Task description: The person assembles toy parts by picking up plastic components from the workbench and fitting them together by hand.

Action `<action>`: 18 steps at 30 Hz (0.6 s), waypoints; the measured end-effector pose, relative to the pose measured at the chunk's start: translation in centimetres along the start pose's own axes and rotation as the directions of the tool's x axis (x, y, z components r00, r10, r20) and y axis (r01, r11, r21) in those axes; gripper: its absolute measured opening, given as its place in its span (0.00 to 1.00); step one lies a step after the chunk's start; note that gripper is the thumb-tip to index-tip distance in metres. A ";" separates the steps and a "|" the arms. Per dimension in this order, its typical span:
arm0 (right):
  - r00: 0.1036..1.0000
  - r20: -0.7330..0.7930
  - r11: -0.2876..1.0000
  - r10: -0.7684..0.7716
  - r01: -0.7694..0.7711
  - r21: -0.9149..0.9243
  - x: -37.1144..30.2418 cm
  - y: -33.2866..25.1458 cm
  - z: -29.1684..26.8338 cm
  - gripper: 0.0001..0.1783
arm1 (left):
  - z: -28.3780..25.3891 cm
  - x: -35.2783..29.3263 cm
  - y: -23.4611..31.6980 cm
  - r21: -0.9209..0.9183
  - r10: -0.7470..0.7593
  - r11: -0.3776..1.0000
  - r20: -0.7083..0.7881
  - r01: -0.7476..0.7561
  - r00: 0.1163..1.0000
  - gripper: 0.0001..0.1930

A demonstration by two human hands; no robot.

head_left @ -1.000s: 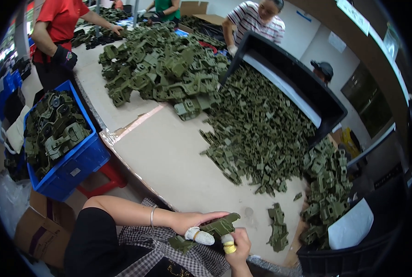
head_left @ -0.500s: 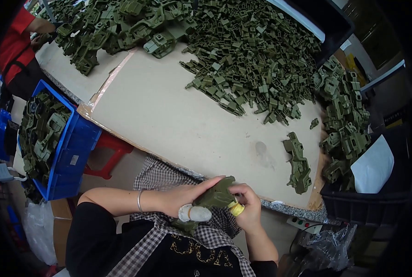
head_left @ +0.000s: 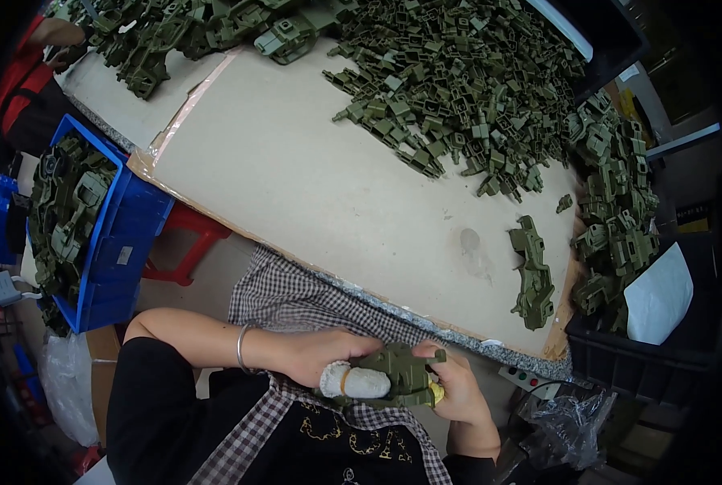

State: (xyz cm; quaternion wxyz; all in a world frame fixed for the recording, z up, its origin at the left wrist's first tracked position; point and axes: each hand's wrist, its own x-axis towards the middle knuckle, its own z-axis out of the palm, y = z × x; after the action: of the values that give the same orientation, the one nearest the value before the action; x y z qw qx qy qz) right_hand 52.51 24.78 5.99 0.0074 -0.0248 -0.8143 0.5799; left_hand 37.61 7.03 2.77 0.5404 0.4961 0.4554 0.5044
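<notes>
At lower centre, the left hand (head_left: 316, 357) and right hand (head_left: 459, 388) clamp a green part (head_left: 407, 368) from opposite sides, presumably to steady it, while another part (head_left: 532, 276) lies centre-right on the table (head_left: 320, 194), seemingly within reach.

Green part (head_left: 401, 365) partly hidden by hands (head_left: 320, 354), red-clad co-worker (head_left: 31, 79) cut off, green pile (head_left: 458, 89) cut off

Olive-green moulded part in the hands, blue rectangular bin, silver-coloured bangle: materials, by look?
Held olive-green moulded part: probably plastic, matte to satin; uniform colour, fine moulded-in detail. Painted metal not excluded.
Blue rectangular bin: likely rigid plastic, smooth finish; evenly coloured walls and thick rim.
Silver-coloured bangle: looks like polished metal, from its grey shine; solid or plated, can't tell.
</notes>
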 end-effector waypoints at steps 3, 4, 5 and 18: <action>0.995 0.047 0.970 -0.083 0.092 -0.225 1.1 -0.6 -0.5 0.19 | 0.4 0.8 0.1 0.016 0.000 1.000 0.033 0.000 0.999 0.21; 0.987 0.059 0.955 -0.150 0.161 -0.249 1.7 -0.6 -0.5 0.18 | 0.4 1.0 0.3 0.094 -0.013 0.996 0.055 0.008 0.998 0.21; 0.973 0.073 0.935 -0.217 0.229 -0.271 2.1 -0.6 -0.5 0.18 | 0.3 1.1 0.4 0.172 -0.027 0.985 0.076 0.014 0.997 0.22; 0.998 0.032 0.975 -0.059 0.065 -0.212 2.5 0.0 -0.8 0.15 | -1.1 2.4 0.8 0.331 -0.122 0.938 0.038 0.103 0.992 0.25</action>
State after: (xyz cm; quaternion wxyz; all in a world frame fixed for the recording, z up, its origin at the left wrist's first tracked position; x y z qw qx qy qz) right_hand 50.01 25.69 6.18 0.0121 0.0074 -0.8721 0.4891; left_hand 36.62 9.46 3.45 0.4912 0.5667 0.5447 0.3754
